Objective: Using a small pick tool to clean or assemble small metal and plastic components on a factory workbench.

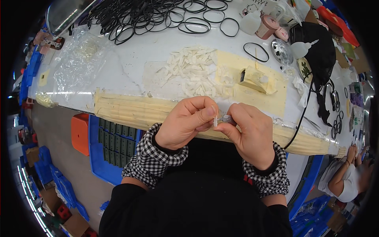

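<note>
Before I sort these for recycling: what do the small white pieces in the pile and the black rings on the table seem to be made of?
The small white pieces look like matte, opaque moulded plastic: flat, uniform, no shine. The black rings look like rubber, thin dull loops lying bent and tangled, though a soft plastic cannot be ruled out. The left hand pinches one white piece against the right hand.

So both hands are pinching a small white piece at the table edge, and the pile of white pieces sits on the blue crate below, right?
Not quite. The left hand and right hand do pinch a small white piece at the table edge, but the pile of white pieces lies on the white table, not on the blue crate. The head view shows it.
</note>
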Demonstrator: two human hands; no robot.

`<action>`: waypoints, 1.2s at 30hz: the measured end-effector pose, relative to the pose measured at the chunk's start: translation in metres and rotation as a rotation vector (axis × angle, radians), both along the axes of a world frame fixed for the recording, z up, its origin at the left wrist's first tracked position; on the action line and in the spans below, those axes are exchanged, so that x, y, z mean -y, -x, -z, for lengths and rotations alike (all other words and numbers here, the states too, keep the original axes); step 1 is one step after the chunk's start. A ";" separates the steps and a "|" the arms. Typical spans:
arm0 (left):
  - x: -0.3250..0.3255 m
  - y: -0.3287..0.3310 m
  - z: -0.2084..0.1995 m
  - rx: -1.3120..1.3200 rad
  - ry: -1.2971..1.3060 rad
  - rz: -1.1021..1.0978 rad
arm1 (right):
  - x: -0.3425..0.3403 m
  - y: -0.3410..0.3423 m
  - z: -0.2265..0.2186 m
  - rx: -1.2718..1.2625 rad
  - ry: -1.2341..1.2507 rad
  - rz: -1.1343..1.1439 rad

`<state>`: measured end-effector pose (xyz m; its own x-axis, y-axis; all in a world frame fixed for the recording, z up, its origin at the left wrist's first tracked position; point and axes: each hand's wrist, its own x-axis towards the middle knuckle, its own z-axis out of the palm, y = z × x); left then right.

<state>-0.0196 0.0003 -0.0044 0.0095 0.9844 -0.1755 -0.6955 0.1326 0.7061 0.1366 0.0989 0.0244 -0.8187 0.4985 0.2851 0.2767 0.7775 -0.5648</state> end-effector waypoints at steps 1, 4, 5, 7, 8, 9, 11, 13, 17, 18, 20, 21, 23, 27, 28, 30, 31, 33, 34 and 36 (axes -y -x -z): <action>0.000 0.000 0.000 -0.007 -0.008 0.003 | 0.000 0.000 0.000 0.012 -0.017 -0.001; 0.000 -0.001 -0.002 -0.057 0.019 -0.015 | 0.000 -0.001 -0.001 0.020 -0.035 -0.006; 0.000 -0.001 -0.002 -0.055 0.011 -0.011 | 0.000 -0.001 -0.001 0.020 -0.040 -0.011; 0.001 0.000 -0.002 -0.052 -0.007 -0.005 | 0.001 -0.001 -0.003 0.019 -0.050 -0.019; 0.001 0.000 -0.002 -0.052 0.002 -0.006 | 0.001 -0.001 -0.002 0.011 -0.040 -0.017; 0.001 0.000 -0.002 -0.053 0.012 -0.008 | 0.001 -0.001 -0.001 0.003 -0.030 -0.015; 0.002 0.000 -0.002 -0.050 0.023 -0.007 | 0.001 -0.001 0.000 -0.007 -0.017 -0.011; 0.003 0.000 -0.003 -0.043 0.028 -0.002 | 0.002 -0.001 -0.001 -0.010 -0.011 -0.006; 0.004 0.001 -0.002 -0.065 0.022 -0.001 | 0.002 -0.001 -0.002 0.008 -0.049 -0.021; 0.004 0.002 -0.002 -0.073 0.017 -0.002 | 0.003 -0.002 -0.003 0.021 -0.056 -0.031; 0.004 0.001 -0.003 -0.095 0.021 -0.009 | 0.002 -0.003 -0.004 0.041 -0.054 -0.045; 0.004 0.001 -0.003 -0.110 0.027 -0.017 | 0.002 -0.004 -0.004 0.049 -0.047 -0.049; 0.005 0.000 -0.004 -0.131 0.040 -0.024 | 0.002 -0.004 -0.004 0.047 -0.029 -0.047; 0.007 0.001 -0.006 -0.173 0.068 -0.030 | 0.004 -0.003 -0.004 0.045 -0.024 -0.039; 0.008 0.002 -0.007 -0.187 0.074 -0.032 | 0.004 -0.003 -0.004 0.056 -0.033 -0.042; 0.008 0.001 -0.008 -0.212 0.079 -0.044 | 0.004 -0.003 -0.003 0.064 -0.042 -0.061; 0.008 0.001 -0.008 -0.224 0.082 -0.049 | 0.003 -0.004 -0.003 0.068 -0.047 -0.070; 0.010 0.003 -0.007 -0.198 0.076 -0.069 | 0.002 -0.004 -0.003 0.041 0.019 -0.057; 0.010 0.004 -0.005 -0.186 0.074 -0.080 | 0.001 -0.003 -0.002 0.027 0.052 -0.052; 0.010 0.012 0.000 -0.093 0.042 -0.188 | -0.003 -0.003 0.003 -0.061 0.159 0.053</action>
<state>-0.0321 -0.0099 -0.0041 -0.1914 0.9592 -0.2083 -0.6431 0.0378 0.7649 0.1395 0.1020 0.0211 -0.7736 0.5834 0.2471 0.2767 0.6620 -0.6966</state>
